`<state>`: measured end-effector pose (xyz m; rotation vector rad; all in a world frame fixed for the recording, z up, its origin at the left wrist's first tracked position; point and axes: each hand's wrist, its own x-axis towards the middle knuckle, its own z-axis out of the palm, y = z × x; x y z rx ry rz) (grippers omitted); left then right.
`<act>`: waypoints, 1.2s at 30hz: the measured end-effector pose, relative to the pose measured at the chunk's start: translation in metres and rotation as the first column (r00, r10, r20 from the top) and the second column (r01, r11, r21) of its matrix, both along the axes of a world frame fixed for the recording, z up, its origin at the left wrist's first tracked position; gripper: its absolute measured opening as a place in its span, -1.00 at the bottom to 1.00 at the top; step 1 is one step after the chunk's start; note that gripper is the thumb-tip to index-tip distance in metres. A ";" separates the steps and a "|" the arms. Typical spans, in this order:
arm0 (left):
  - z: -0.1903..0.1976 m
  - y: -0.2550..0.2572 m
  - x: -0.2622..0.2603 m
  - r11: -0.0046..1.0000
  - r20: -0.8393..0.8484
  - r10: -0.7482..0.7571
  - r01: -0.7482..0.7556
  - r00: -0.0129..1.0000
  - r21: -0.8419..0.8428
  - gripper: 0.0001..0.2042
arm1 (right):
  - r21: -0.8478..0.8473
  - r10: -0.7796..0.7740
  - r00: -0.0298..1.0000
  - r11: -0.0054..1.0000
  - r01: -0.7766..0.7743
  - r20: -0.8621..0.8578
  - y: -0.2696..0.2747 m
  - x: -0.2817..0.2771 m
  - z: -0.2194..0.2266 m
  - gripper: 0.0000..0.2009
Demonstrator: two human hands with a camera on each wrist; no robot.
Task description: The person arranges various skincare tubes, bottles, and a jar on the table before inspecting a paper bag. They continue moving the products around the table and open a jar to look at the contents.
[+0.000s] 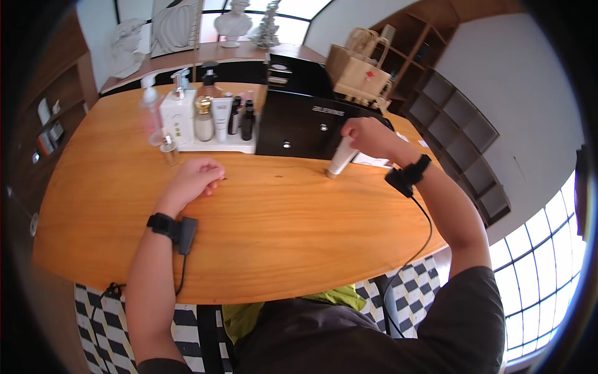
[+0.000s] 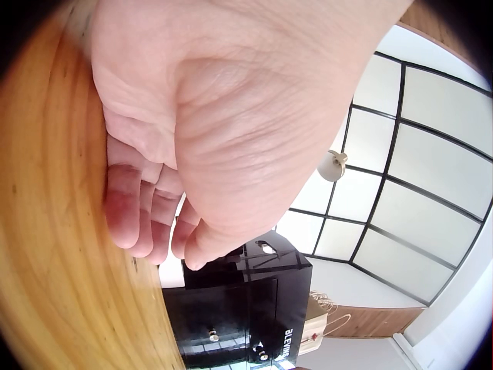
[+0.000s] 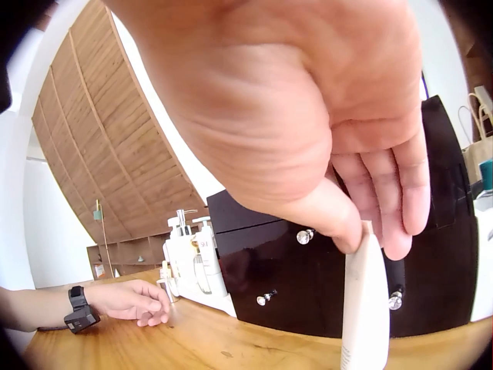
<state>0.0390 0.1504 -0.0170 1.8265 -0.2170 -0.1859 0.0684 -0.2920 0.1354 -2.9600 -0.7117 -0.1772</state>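
Note:
My right hand [image 1: 372, 138] pinches a pale squeeze tube [image 1: 342, 157] by its flat end between thumb and fingers. The tube leans a little, its cap end down at the tabletop in front of the black drawer box [image 1: 291, 128]. In the right wrist view the thumb lies against the top of the tube [image 3: 365, 301], and the other fingers reach down behind it. On the wooden table my left hand [image 1: 194, 179] rests on its side, fingers loosely curled and holding nothing. Nearest to it is a small clear bottle [image 1: 169, 151] with a silvery cap.
Behind the left hand, a white tray [image 1: 205, 145] carries several pump bottles, a white tube and dark bottles. Paper bags [image 1: 361, 71] stand behind the drawer box at the right. White paper [image 1: 372, 161] lies under the right hand. A cable [image 1: 430, 230] trails from the right wrist.

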 end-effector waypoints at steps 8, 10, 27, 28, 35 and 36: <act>0.011 -0.003 -0.009 1.000 -0.003 0.004 -0.004 1.000 0.007 -0.76 | -0.058 -0.181 0.982 0.982 0.178 -0.058 0.019 -0.007 0.013 -0.77; 0.012 -0.003 -0.011 1.000 -0.004 0.008 -0.008 1.000 -0.001 -0.75 | -0.103 -0.075 0.995 0.992 0.068 -0.064 0.032 -0.009 0.019 -0.79; 0.013 -0.002 -0.010 1.000 -0.013 -0.004 0.004 1.000 0.001 -0.73 | -0.205 0.218 0.956 0.963 -0.178 0.197 0.242 0.056 0.055 -0.82; 0.013 -0.002 -0.010 1.000 0.000 -0.008 0.008 1.000 0.006 -0.73 | -0.206 0.224 0.955 0.961 -0.183 0.194 0.245 0.066 0.050 -0.82; 0.008 -0.001 -0.006 1.000 0.023 -0.027 0.027 0.999 0.001 -0.72 | -0.243 0.119 0.984 0.966 -0.084 0.134 0.255 0.085 0.038 -0.76; 0.009 -0.001 -0.007 1.000 0.023 -0.026 0.026 0.999 0.001 -0.72 | -0.242 0.120 0.984 0.966 -0.085 0.134 0.255 0.086 0.037 -0.76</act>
